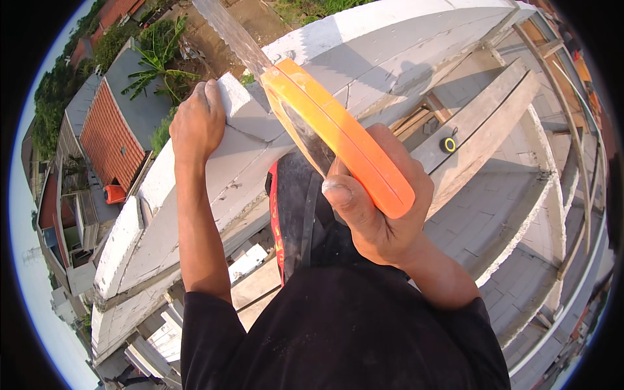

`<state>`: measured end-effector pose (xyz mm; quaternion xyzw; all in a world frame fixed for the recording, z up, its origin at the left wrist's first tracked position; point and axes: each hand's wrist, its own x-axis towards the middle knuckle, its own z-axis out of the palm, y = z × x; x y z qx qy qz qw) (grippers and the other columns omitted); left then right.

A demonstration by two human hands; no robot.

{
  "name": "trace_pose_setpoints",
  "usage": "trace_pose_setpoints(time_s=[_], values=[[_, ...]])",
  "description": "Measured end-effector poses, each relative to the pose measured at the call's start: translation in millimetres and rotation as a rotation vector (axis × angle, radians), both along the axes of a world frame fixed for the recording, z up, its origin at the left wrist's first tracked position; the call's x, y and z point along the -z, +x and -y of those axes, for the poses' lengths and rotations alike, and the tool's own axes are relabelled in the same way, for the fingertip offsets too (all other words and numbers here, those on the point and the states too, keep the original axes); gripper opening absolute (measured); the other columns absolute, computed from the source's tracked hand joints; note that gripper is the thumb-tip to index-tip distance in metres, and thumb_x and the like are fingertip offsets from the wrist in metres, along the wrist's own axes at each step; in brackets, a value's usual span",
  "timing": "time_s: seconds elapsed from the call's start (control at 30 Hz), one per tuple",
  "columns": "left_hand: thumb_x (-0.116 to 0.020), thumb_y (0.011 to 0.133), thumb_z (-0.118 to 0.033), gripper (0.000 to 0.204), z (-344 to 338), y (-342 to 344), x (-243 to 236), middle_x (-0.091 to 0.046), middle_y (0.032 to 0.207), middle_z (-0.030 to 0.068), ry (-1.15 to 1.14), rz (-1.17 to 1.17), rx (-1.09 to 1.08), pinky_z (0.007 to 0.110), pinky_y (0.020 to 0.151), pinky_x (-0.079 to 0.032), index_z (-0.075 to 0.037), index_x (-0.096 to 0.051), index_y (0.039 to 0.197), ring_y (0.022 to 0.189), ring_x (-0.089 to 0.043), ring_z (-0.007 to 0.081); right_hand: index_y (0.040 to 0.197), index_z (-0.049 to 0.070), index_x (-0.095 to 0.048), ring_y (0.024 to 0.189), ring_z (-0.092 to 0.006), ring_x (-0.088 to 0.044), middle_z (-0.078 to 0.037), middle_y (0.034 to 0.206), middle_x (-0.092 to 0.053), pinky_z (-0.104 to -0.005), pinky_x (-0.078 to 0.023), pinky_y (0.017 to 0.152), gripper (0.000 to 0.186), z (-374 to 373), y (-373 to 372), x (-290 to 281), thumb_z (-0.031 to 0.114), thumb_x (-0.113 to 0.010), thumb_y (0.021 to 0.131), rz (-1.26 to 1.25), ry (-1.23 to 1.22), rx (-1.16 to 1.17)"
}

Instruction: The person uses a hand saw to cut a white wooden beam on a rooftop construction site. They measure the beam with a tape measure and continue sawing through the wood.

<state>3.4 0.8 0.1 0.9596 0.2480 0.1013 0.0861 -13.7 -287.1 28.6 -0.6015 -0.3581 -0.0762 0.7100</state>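
My right hand grips the orange handle of a handsaw, thumb toward me. The steel blade runs up and left out of the handle, over the top of a white block wall. My left hand has its fingers curled over the top of a cut white block on that wall, left of the saw. A dark item with red trim is at my body, below the saw.
Wooden planks at the right carry a round yellow-and-black object. Below them lie block-walled spaces and concrete edges, with timber at the far right. Beyond the wall, far below, are tiled roofs, plants and bare ground.
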Motion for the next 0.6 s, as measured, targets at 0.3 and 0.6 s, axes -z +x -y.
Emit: trace_pose_setpoints(time_s=[0.3, 0.6], values=[[-0.035, 0.112, -0.046, 0.056, -2, -1, 1, -0.072, 0.119, 0.0288, 0.005, -0.040, -0.039, 0.054, 0.102, -0.049, -0.006, -0.068, 0.132, 0.118, -0.066, 0.0484, 0.100, -0.001, -0.060, 0.057, -0.0217, -0.063, -0.011, 0.070, -0.064, -0.0332, -0.048, 0.057, 0.027, -3, -5, 31, 0.020, -0.076, 0.100, -0.317, -0.349, -0.064], [-0.035, 0.113, -0.043, 0.052, 1, 1, 2, -0.075, 0.109, 0.0292, 0.039, 0.030, 0.016, 0.057, 0.096, -0.052, -0.005, -0.071, 0.123, 0.109, -0.069, 0.0495, 0.103, -0.003, -0.067, 0.058, -0.0189, -0.056, -0.008, 0.073, -0.060, -0.0301, -0.046, 0.058, 0.021, -9, -3, 49, 0.017, -0.074, 0.101, -0.238, -0.358, -0.007]])
